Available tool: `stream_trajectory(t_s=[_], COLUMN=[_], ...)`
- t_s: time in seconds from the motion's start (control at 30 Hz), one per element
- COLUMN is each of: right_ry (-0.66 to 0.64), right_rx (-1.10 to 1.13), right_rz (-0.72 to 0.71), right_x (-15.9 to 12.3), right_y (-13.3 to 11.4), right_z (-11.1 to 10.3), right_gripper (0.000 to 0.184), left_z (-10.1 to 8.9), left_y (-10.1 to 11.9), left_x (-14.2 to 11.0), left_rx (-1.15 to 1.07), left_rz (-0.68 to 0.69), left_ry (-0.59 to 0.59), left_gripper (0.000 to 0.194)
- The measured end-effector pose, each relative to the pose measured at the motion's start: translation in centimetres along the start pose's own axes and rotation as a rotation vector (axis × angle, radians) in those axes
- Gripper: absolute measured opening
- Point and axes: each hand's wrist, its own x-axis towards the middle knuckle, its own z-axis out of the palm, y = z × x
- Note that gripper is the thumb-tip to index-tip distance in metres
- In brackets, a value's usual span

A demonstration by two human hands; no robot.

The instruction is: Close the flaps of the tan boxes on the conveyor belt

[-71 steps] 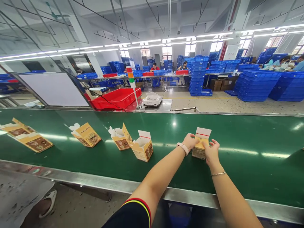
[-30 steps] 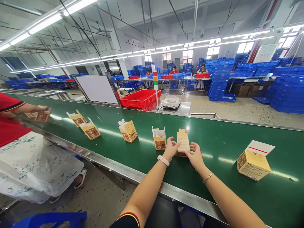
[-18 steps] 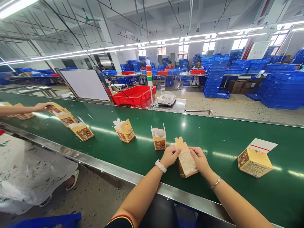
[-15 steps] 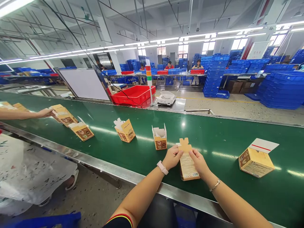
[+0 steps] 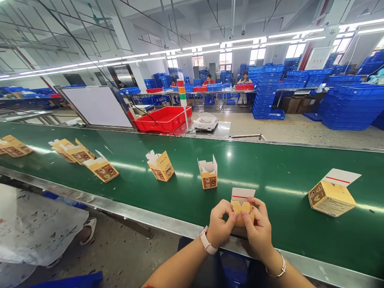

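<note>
From the head camera we find both hands together at the near edge of the green conveyor belt. The left hand and the right hand are closed on a small yellow carton, their fingers curled in from either side of a tabbed flap, with a white flap standing up behind it. The carton sits at our 12 o'clock, just beside the steel belt edge. The hands hide most of it, so we cannot be sure how the tab sits or whether the carton touches the belt.

This close two-handed pinch suits thin card, we judge: even pressure from both sides keeps the tab square and helps avoid creases.

At our 11 o'clock, an open carton stands upright with a white paper insert showing at its mouth; what lies below is hidden. At 2 o'clock, a closed-bodied carton lies tilted, its white lid raised. More printed cartons lie along the belt at 10 o'clock. Beyond the belt, a red plastic crate shows no clear contents from this angle, and stacked blue crates rise farther back.
</note>
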Motion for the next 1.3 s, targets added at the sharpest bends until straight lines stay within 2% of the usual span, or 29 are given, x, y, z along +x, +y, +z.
stream_trajectory(t_s=[0.03, 0.1, 0.17, 0.23, 0.4, 0.6, 0.67, 0.73, 0.8, 0.83, 0.87, 0.9, 0.93, 0.97, 1.0, 1.07, 1.1, 1.13, 1.17, 1.23, 1.3], right_ry=[0.074, 0.138, 0.108, 0.069, -0.026, 0.032, 0.105, 0.282, 0.445, 0.45, 0.34, 0.156, -0.017, -0.143, -0.207, -0.188, -0.164, -0.157, -0.16, -0.15, -0.108], right_rx=[-0.013, 0.026, 0.144, 0.254, 0.316, 0.32, 0.251, 0.075, -0.125, -0.184, -0.205, -0.199, -0.198, -0.22, -0.255, -0.363, -0.414, -0.457, -0.494, -0.562, -0.614], right_rz=[0.063, 0.243, 0.438, 0.547, 0.584, 0.611, 0.579, 0.39, 0.005, -0.212, -0.377, -0.46, -0.448, -0.379, -0.287, -0.106, -0.043, 0.008, 0.047, 0.079, 0.055], right_x=[-0.4, -0.6, -0.5, -0.2, 0.1, 0.5, 0.4, -0.4, -2.1, -3.2, -4.3, -5.3, -6.2, -6.9, -7.3, -7.3, -7.1, -6.6, -6.1, -4.7, -3.3], right_y=[0.3, 1.1, 1.8, 2.3, 1.9, 1.6, 1.5, 1.2, 0.5, 0.1, -0.2, -0.4, -0.4, -0.3, 0.0, 1.2, 1.9, 2.6, 3.3, 4.1, 4.2], right_z=[0.1, 0.2, 0.1, -0.4, -2.3, -3.1, -3.3, -3.8, -4.4, -4.6, -4.8, -4.9, -5.0, -4.9, -4.9, -4.7, -4.7, -4.8, -4.9, -5.0, -4.9], right_gripper=[0.036, 0.035, 0.048, 0.055, 0.056, 0.057, 0.054, 0.049, 0.042, 0.039, 0.036, 0.033, 0.029, 0.026, 0.023, 0.026, 0.031, 0.036, 0.04, 0.044, 0.047], left_z=[0.2, 0.5, 0.6, 0.9, 2.6, 4.6, 5.2, 5.6, 5.7, 5.5, 5.1, 4.5, 3.8, 3.0, 2.0, 0.2, -0.6, -1.2, -1.7, -2.1, -1.7], left_y=[0.1, 0.2, 0.2, 0.0, -0.3, -0.5, -0.5, -0.4, -0.3, -0.3, -0.3, -0.4, -0.6, -0.8, -1.0, -1.7, -2.0, -2.4, -2.9, -3.8, -4.6], left_x=[0.2, 1.0, 2.1, 3.0, 3.2, 3.6, 3.8, 3.6, 3.1, 2.8, 2.6, 2.4, 2.3, 2.5, 2.8, 3.9, 4.7, 5.6, 6.5, 8.2, 9.3], left_rx=[-0.04, -0.104, -0.158, -0.184, -0.339, -0.498, -0.528, -0.567, -0.559, -0.522, -0.465, -0.399, -0.329, -0.259, -0.184, -0.025, 0.044, 0.098, 0.132, 0.144, 0.123], left_rz=[-0.089, -0.293, -0.471, -0.568, -0.713, -0.786, -0.811, -0.805, -0.747, -0.701, -0.641, -0.564, -0.473, -0.376, -0.28, -0.137, -0.106, -0.098, -0.104, -0.126, -0.143], left_ry=[0.034, 0.011, -0.089, -0.171, -0.261, -0.349, -0.382, -0.38, -0.317, -0.272, -0.226, -0.176, -0.115, -0.028, 0.082, 0.307, 0.371, 0.383, 0.344, 0.194, 0.059], left_gripper=[0.037, 0.032, 0.032, 0.035, 0.035, 0.037, 0.039, 0.039, 0.034, 0.03, 0.026, 0.024, 0.025, 0.027, 0.028, 0.033, 0.041, 0.053, 0.064, 0.08, 0.083])
